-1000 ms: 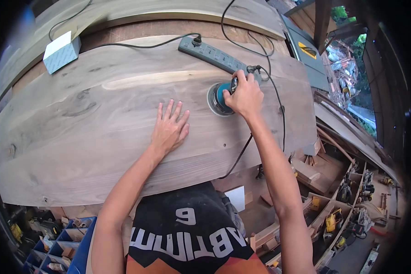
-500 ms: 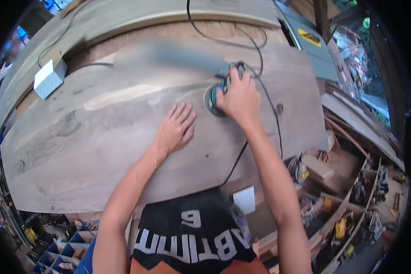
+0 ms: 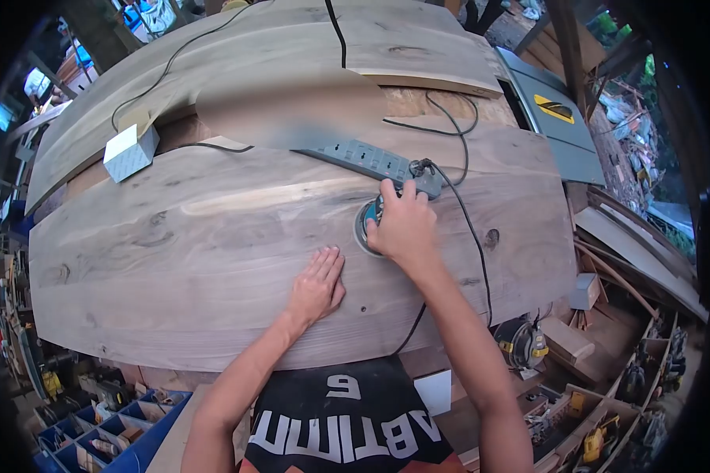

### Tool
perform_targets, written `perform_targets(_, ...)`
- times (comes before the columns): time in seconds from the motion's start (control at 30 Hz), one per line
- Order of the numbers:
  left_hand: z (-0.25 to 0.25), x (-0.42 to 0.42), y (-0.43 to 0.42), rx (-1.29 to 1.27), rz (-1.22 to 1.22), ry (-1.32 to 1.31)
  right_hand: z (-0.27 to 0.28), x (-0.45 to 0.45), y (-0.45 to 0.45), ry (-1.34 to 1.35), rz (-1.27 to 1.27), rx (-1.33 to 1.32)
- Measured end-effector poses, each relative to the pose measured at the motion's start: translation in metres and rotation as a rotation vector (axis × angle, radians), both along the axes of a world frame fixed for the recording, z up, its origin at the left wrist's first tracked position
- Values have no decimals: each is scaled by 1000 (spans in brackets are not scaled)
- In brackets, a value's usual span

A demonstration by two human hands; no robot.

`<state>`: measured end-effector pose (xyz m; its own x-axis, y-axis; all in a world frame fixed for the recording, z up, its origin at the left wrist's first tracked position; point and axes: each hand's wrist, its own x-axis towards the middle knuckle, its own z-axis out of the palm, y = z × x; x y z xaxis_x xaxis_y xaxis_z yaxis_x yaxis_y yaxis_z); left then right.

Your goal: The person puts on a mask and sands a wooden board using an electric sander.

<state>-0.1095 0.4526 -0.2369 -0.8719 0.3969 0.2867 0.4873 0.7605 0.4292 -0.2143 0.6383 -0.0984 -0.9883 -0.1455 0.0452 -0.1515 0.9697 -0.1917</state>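
Observation:
A wide, greyish-brown wooden slab (image 3: pixel 173 292) with knots and a pale streak lies in front of me. My right hand (image 3: pixel 406 225) is closed over the top of a teal and black orbital sander (image 3: pixel 368 229), whose round pad rests on the slab. My left hand (image 3: pixel 318 285) lies flat on the wood to the left of the sander, fingers stretched out and holding nothing. Just beyond the sander is a grey power strip (image 3: pixel 363 160), with a black plug (image 3: pixel 422 167) in its near end. A black cord (image 3: pixel 477 236) runs from there toward me.
Behind lies a second wooden slab (image 3: pixel 268 47). A white box (image 3: pixel 131 153) stands at the left between the slabs. A grey machine table (image 3: pixel 556 118) is at the back right. Below are a blue divided bin (image 3: pixel 126 430) and a yellow-black power tool (image 3: pixel 522 344). A blurred patch hides part of the middle.
The view has shifted, so the slab sits lower and more of the power strip shows. My left hand has slid slightly toward me, fingers closer together. My right hand stays on the sander.

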Motion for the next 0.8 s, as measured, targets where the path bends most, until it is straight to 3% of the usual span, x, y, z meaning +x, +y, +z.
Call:
perform_targets(0.2,13,-12,-31,99,-123,-166,-8,10,-27,31,20,-15)
perform_targets(0.4,4,-11,-66,138,-250,41,-13,5,-48,121,1,-51)
perform_targets(0.5,-4,-10,-65,249,-195,-31,-7,9,-63,94,-1,-33)
perform_targets(0.63,-8,-12,-70,210,-344,107,-14,7,-78,119,14,-22)
perform_targets(0.8,-10,-7,-75,335,-473,78,-9,12,-87,150,55,-62)
